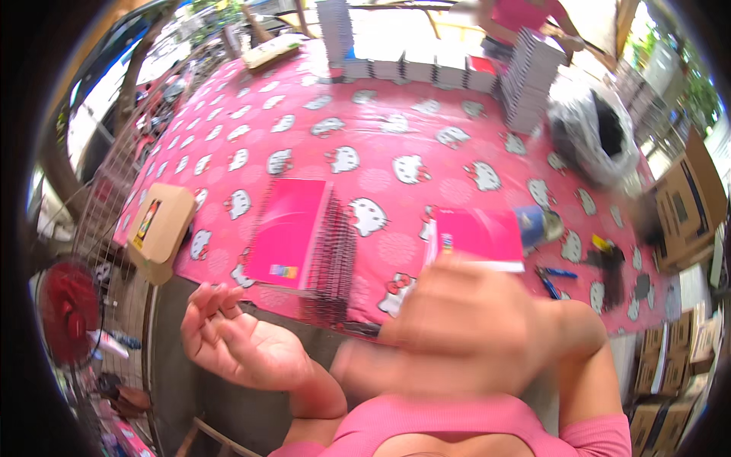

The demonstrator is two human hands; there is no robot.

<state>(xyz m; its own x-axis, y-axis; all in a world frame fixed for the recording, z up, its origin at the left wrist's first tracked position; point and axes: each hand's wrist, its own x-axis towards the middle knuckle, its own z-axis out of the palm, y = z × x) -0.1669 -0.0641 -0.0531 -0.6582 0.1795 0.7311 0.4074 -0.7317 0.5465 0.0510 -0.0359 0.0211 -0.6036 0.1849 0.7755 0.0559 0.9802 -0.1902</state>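
My left hand [247, 343] is raised just off the table's near edge, palm up, with its fingers loosely bent and nothing seen in them. Beyond it stands a stack of pink spiral notebooks [288, 232], their black coils showing along the side. My right hand [464, 324] is smeared by motion in front of my chest, and its fingers cannot be made out. Just past it lies a pink-covered book or pad [480, 234], its near part covered by that hand. Blue pens [560, 273] rest to the right of this.
A pink patterned cloth [304, 145] covers the table. Tall stacks of spiral notebooks [527, 80] line the far side, near another person [525, 15]. A plastic bag [582, 141] and an opened cardboard box [689, 202] stand right; a small brown box [161, 225] sits left, above a red fan [70, 312].
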